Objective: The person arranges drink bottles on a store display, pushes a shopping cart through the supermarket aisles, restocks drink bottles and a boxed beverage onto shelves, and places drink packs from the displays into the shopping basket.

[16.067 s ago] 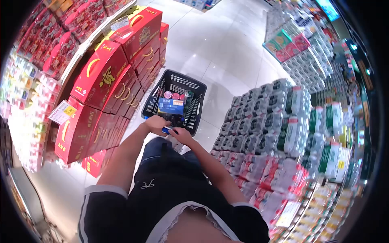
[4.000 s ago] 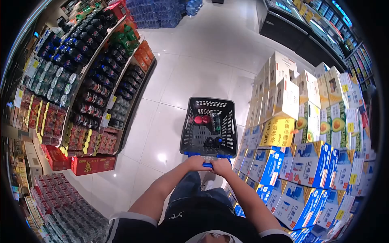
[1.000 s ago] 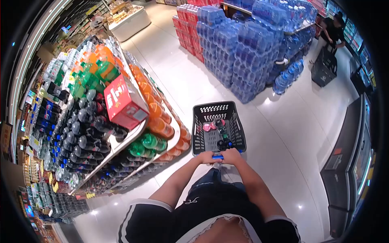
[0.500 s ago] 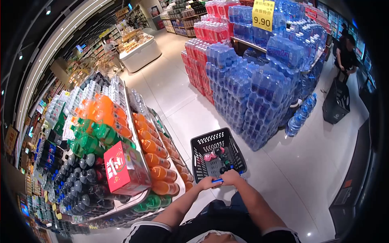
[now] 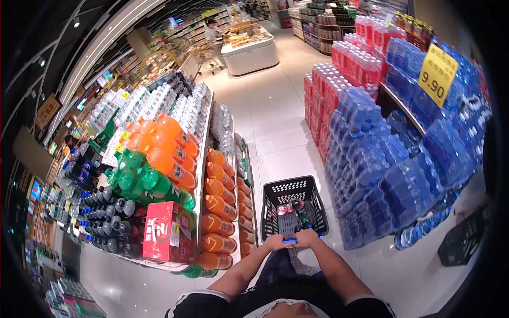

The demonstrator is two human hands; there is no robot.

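Both my hands are closed on the blue handle [image 5: 289,240] of a black shopping basket [image 5: 269,206] with perforated sides. My left hand [image 5: 275,243] grips the handle's left part. Beside it, my right hand [image 5: 306,238] wraps round the right part. Inside the basket lie several small items: a pink and white pack [image 5: 284,210] and some dark-coloured goods [image 5: 300,211] too small to make out.
Left stands a display of orange soda bottles [image 5: 218,210], green bottles [image 5: 159,183] and a red carton [image 5: 162,230]. Stacked blue water packs [image 5: 366,175] and red bottle packs [image 5: 319,106] rise on the right. An aisle [image 5: 265,116] runs between towards a white counter [image 5: 252,57].
My view has turned right-to-left and I have moved forward with the basket, which now sits between the soda display and the water stack. Both hands keep their grip.
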